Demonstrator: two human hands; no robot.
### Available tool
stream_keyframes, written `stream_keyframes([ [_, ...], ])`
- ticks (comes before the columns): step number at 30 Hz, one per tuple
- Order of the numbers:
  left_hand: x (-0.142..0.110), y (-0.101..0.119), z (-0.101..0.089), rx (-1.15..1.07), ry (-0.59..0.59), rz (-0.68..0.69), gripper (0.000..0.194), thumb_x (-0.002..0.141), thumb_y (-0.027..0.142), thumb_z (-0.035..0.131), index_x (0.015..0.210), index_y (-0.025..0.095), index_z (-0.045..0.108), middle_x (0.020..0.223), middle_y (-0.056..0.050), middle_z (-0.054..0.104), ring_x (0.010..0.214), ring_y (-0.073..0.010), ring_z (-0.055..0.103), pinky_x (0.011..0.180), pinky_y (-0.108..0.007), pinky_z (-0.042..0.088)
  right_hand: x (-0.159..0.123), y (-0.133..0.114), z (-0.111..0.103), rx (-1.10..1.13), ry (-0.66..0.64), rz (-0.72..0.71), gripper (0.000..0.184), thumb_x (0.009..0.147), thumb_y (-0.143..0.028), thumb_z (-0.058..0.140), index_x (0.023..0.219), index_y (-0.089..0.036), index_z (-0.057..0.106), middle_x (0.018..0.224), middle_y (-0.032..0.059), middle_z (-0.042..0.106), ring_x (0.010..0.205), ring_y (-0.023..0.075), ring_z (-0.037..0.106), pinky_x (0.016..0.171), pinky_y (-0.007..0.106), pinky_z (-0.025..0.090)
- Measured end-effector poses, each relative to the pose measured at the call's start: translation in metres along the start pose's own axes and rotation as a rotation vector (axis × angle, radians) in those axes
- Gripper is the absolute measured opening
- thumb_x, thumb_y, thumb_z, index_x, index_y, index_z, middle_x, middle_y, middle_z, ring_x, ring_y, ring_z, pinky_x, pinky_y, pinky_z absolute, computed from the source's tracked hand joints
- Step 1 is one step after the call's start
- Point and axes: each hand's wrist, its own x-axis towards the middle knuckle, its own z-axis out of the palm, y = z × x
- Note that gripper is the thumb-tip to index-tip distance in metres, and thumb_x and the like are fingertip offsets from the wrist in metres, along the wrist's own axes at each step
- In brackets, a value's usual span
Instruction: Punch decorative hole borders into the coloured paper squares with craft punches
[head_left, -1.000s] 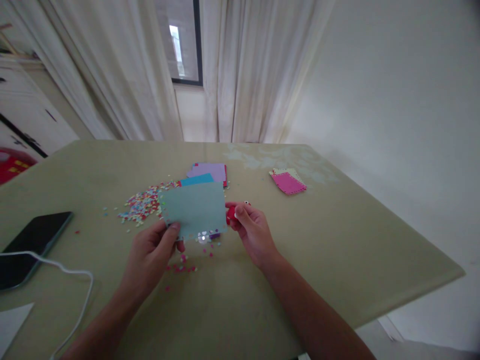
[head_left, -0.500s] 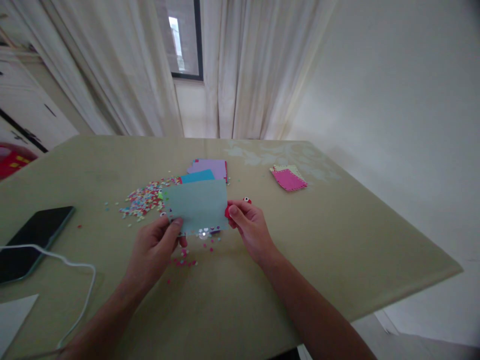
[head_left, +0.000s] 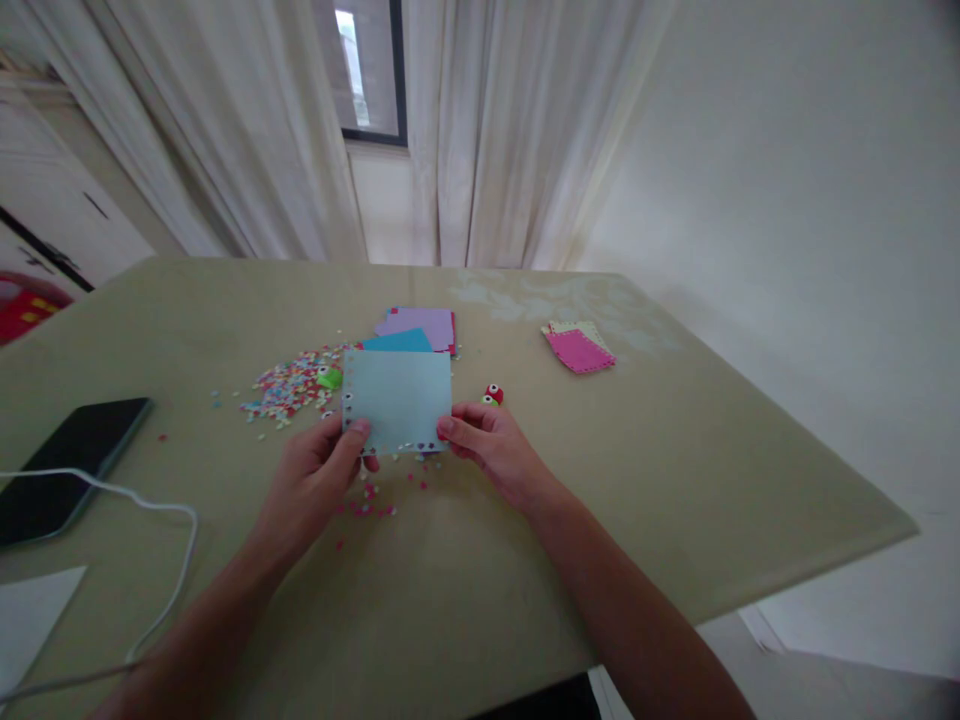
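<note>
A pale blue paper card (head_left: pixel 397 400) is held up in front of me, with small punched holes along its left and bottom edges. My left hand (head_left: pixel 322 465) pinches its lower left corner, thumb on the front. At the lower right corner, my right hand (head_left: pixel 495 445) is closed on a small red craft punch (head_left: pixel 442 430), mostly covered by the fingers, at the card's edge. Just beyond that hand sit small red and green pieces with eyes (head_left: pixel 493 393). A similar green piece (head_left: pixel 328 378) lies left of the card. Several pink paper bits (head_left: pixel 367 508) are scattered below.
Behind the card lie blue paper (head_left: pixel 401 341) and lilac paper (head_left: pixel 427 325). A confetti heap (head_left: pixel 292 385) is to the left. Pink scallop-edged paper (head_left: pixel 581 352) lies at the back right. A phone (head_left: pixel 71 465), a white cable (head_left: pixel 161 507) and white paper (head_left: pixel 34 620) are on the left.
The red punch has moved left and slightly down onto the card's lower right corner. The card is now squarer to my view, its left edge shifted right, uncovering the green piece.
</note>
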Motion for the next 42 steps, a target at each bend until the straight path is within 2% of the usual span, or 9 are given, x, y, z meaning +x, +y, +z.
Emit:
stream_keyframes([
  [6,0.0,0.003,-0.001,0.081,-0.004,0.006,0.049,0.089,0.066,0.068,0.073,0.02,0.069,0.061,0.0,0.062,0.051,-0.014,0.052,0.047,-0.023,0.04,-0.002,-0.001,0.004,0.109,-0.003,0.042,0.044,0.065,-0.053,0.098,0.084,-0.019,0.078,0.083,-0.0002,0.07,0.073,0.0125,0.058,0.071,0.027,0.042],
  [13,-0.001,0.008,0.003,0.116,-0.008,0.025,0.046,0.088,0.061,0.068,0.068,0.019,0.07,0.052,0.004,0.051,0.046,-0.0125,0.045,0.044,-0.023,0.034,-0.002,0.001,0.005,0.111,-0.014,0.038,0.042,0.063,-0.051,0.099,0.084,-0.02,0.079,0.082,0.0,0.071,0.072,0.0137,0.058,0.068,0.027,0.043],
  [21,-0.002,0.017,0.006,0.152,0.007,0.046,0.044,0.085,0.058,0.067,0.064,0.02,0.069,0.049,0.004,0.051,0.044,-0.0129,0.046,0.043,-0.023,0.035,-0.003,0.001,0.005,0.039,-0.043,0.014,0.043,0.069,-0.056,0.094,0.086,-0.02,0.078,0.076,-0.0009,0.066,0.063,0.0109,0.046,0.06,0.027,0.031],
  [28,-0.002,0.014,0.008,0.133,-0.001,0.03,0.041,0.085,0.057,0.068,0.065,0.021,0.069,0.049,0.005,0.05,0.042,-0.013,0.046,0.04,-0.023,0.034,-0.003,0.0,0.005,-0.01,-0.082,-0.02,0.046,0.072,-0.06,0.091,0.086,-0.019,0.075,0.073,-0.0032,0.061,0.06,0.0101,0.039,0.057,0.027,0.027],
  [33,-0.003,0.016,0.009,0.12,0.007,0.023,0.041,0.084,0.057,0.069,0.065,0.021,0.068,0.048,0.005,0.05,0.041,-0.0127,0.046,0.04,-0.023,0.034,-0.002,0.002,0.006,-0.001,-0.073,-0.049,0.047,0.07,-0.059,0.092,0.087,-0.019,0.074,0.078,-0.0019,0.064,0.062,0.0106,0.041,0.056,0.026,0.029],
  [36,-0.003,0.019,0.011,0.108,0.0,-0.005,0.04,0.082,0.058,0.07,0.064,0.022,0.068,0.047,0.005,0.05,0.04,-0.0134,0.047,0.039,-0.023,0.034,-0.001,0.004,0.007,-0.009,-0.055,-0.063,0.046,0.071,-0.06,0.091,0.083,-0.02,0.073,0.073,-0.0027,0.06,0.063,0.0113,0.043,0.058,0.026,0.032],
  [42,-0.003,0.017,0.01,0.122,0.006,0.015,0.04,0.082,0.057,0.069,0.063,0.022,0.068,0.048,0.004,0.051,0.041,-0.0138,0.047,0.04,-0.024,0.034,0.001,0.007,0.007,-0.041,-0.041,-0.028,0.046,0.069,-0.061,0.092,0.08,-0.02,0.073,0.072,-0.0029,0.061,0.065,0.0121,0.047,0.06,0.026,0.036],
])
